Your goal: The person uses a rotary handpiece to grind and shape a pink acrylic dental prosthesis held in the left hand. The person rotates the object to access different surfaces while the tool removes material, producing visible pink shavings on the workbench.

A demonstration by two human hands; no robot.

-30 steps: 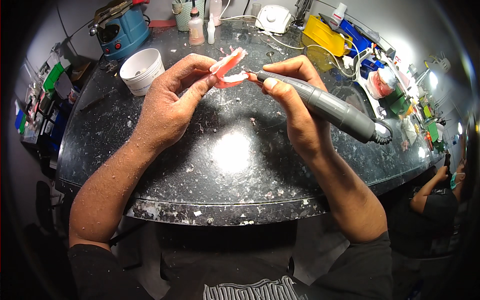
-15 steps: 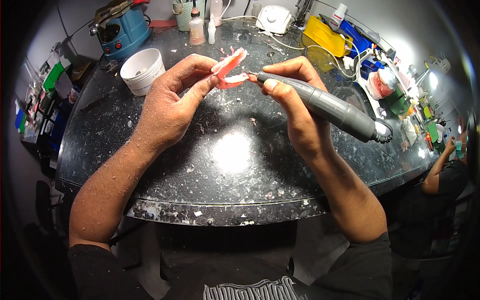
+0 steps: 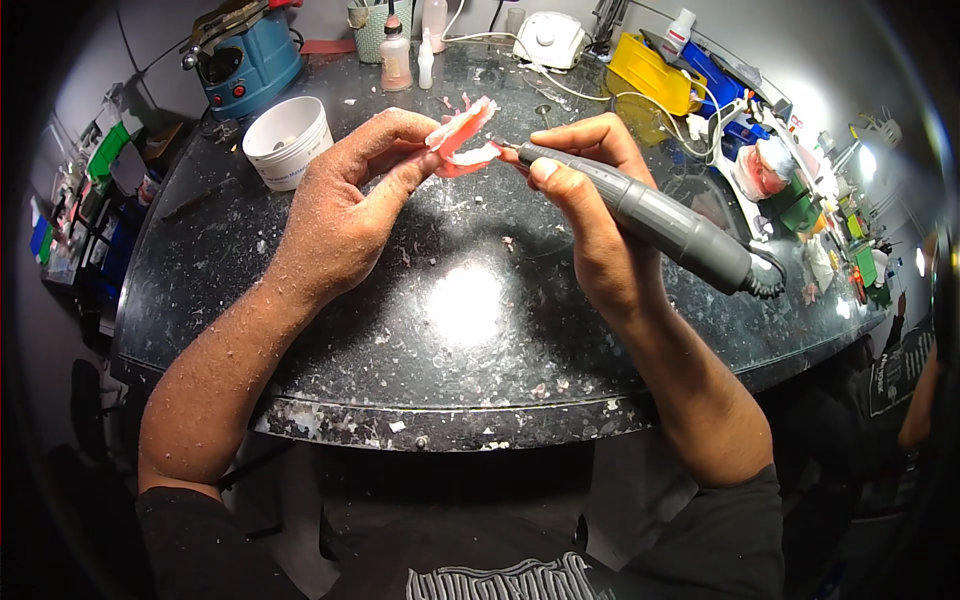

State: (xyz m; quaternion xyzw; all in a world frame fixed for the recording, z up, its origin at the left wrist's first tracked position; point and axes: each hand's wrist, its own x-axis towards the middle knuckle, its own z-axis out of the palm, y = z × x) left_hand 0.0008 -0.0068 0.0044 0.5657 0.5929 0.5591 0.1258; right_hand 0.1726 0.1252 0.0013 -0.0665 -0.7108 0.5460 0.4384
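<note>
Between the thumb and fingers of my left hand (image 3: 355, 195) is a pink, curved denture base (image 3: 462, 128) with rough, whitish edges. Pink dust and shavings coat that hand and forearm. My right hand (image 3: 598, 200) grips a grey handpiece (image 3: 650, 208), a rotary grinder, much like a pen. Its thin bur points left, at the lower arm of the denture base. Whether the tip touches the pink material is too small to tell. A cord leaves the handpiece's rear end at the right.
Left of my hand stands a white tub (image 3: 288, 143), with a blue machine (image 3: 255, 68) behind it. At the back are dropper bottles (image 3: 396, 62) and a white control box (image 3: 549, 40). A yellow bin (image 3: 652, 75) and a pink-and-white dental model (image 3: 762, 168) sit right. Debris dots the black bench (image 3: 400, 350).
The handpiece has shifted slightly right, and its rear end has dipped a little. My left hand and the denture base barely moved. At the far right, another person has changed position.
</note>
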